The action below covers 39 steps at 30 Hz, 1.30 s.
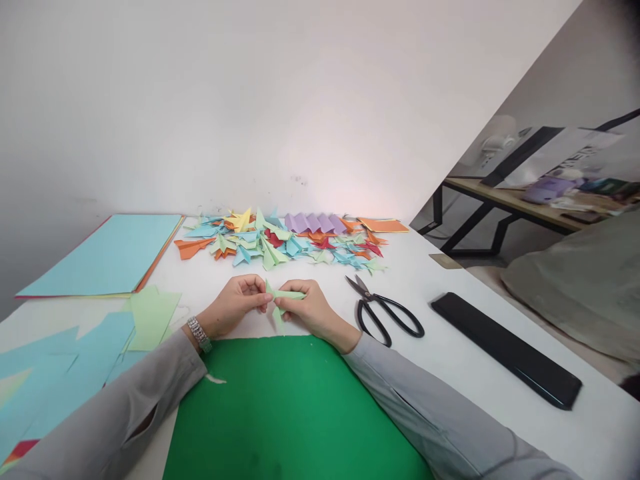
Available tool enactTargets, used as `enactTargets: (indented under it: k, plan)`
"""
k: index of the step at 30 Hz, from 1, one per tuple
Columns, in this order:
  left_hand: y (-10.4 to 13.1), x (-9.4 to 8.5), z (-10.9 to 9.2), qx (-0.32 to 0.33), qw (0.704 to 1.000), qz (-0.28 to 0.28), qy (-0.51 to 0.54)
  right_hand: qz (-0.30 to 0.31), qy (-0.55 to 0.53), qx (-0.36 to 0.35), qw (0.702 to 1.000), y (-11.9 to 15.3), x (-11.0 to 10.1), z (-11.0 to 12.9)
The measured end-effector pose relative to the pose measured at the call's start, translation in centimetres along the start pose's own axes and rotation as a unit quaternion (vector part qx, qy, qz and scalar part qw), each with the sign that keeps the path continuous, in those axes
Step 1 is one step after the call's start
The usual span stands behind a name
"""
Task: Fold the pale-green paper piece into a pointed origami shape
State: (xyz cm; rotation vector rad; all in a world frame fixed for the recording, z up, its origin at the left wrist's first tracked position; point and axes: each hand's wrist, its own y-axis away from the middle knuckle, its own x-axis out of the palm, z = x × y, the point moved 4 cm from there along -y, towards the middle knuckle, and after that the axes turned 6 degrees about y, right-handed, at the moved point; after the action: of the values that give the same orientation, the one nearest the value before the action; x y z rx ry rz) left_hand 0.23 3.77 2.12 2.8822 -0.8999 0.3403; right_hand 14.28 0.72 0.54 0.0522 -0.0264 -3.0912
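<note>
Green mat (295, 407) closest, flat on white table (415, 273)! Paper-shape heap (273, 255) along wall (300, 100). Bag (547, 160) on side table (480, 189), contents hidden. Scissors (369, 295) lying blades parted. Left hand (235, 305), right hand (314, 310): both pinching pale-green paper (293, 295), just past mat's far edge.

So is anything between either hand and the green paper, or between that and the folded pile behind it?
Nothing visible in either gap: the left hand and right hand both pinch the green paper, and the pile lies just beyond. The scissors lie off to the right.
</note>
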Motion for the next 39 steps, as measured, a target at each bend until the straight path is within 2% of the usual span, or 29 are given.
enactTargets:
  k: [8, 23, 31, 39]
  plan:
    - [-0.03, -0.02, 0.01, -0.003, 1.000, -0.006, -0.016, -0.015, 0.006, -0.002, 1.000, -0.04, -0.04, -0.04]
    - [-0.41, -0.23, 0.36, -0.034, 0.998, -0.012, 0.048, 0.004, -0.011, 0.001, 1.000, -0.20, 0.05, -0.35]
    - [-0.39, -0.28, 0.29, -0.019, 0.996, -0.036, 0.079, -0.004, -0.017, 0.004, 1.000, -0.01, 0.10, 0.06]
    - [-0.45, -0.04, 0.17, -0.024, 0.996, -0.021, 0.084, 0.002, -0.031, 0.008, 0.999, -0.14, 0.07, -0.13]
